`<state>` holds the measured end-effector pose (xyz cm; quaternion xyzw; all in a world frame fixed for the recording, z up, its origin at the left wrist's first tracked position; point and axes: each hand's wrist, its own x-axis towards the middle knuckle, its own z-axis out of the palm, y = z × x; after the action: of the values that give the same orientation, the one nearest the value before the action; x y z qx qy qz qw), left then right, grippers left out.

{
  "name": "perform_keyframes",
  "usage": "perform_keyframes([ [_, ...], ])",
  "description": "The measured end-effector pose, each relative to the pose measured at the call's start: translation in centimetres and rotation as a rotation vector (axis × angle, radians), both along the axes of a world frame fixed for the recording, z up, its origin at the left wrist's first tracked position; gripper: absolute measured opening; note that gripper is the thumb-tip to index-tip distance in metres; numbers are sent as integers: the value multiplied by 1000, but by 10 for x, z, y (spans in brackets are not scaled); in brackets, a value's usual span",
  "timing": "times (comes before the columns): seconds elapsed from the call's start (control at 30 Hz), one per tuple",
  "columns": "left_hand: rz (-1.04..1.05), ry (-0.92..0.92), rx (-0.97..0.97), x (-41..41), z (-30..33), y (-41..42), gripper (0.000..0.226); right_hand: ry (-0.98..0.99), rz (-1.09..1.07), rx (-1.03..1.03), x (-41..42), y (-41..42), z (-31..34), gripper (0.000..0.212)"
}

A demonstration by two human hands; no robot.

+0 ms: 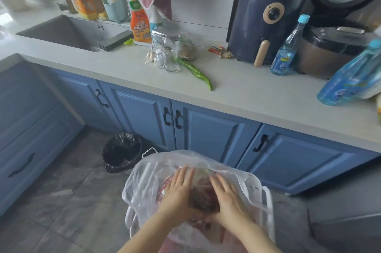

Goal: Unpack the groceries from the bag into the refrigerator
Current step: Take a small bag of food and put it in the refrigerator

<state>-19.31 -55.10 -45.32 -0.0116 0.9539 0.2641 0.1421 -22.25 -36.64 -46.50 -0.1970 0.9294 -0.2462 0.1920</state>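
Both hands are inside the white bag. The left hand and right hand lie flat with fingers straight, cupping a dark red pack held between them.

Two blue bottles, one green pepper, one bag, two hands.
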Motion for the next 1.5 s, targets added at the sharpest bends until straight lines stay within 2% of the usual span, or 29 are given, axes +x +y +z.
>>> perform_keyframes([
  [0.1,109,-69,88,5,-13,-26,130,-58,-103,-95,-3,0,-11,130],
  [0.27,-50,-131,-14,8,-22,-29,145,-19,-29,27,1,-10,-19,136],
  [0.37,-120,-89,-35,8,-23,-18,131,-13,6,42,5,-23,-23,131],
  [0.5,-91,5,56,13,-27,-18,118,-11,-47,-45,13,-27,-27,119],
  [0.67,-71,44,129,19,-11,-16,111,25,-67,-95,25,-25,-8,106],
  [0.8,-100,44,169,25,18,-16,108,57,-59,-140,36,-19,16,106],
  [0.9,-149,75,179,27,52,-10,108,111,-82,-138,44,-7,47,97],
  [1.0,-219,133,175,28,91,6,106,186,-129,-140,53,11,81,105],
  [1.23,-442,255,183,21,186,107,103,307,-301,-163,82,104,184,106],
  [1.5,-776,354,258,38,269,342,103,465,-619,-117,155,324,267,103],
])
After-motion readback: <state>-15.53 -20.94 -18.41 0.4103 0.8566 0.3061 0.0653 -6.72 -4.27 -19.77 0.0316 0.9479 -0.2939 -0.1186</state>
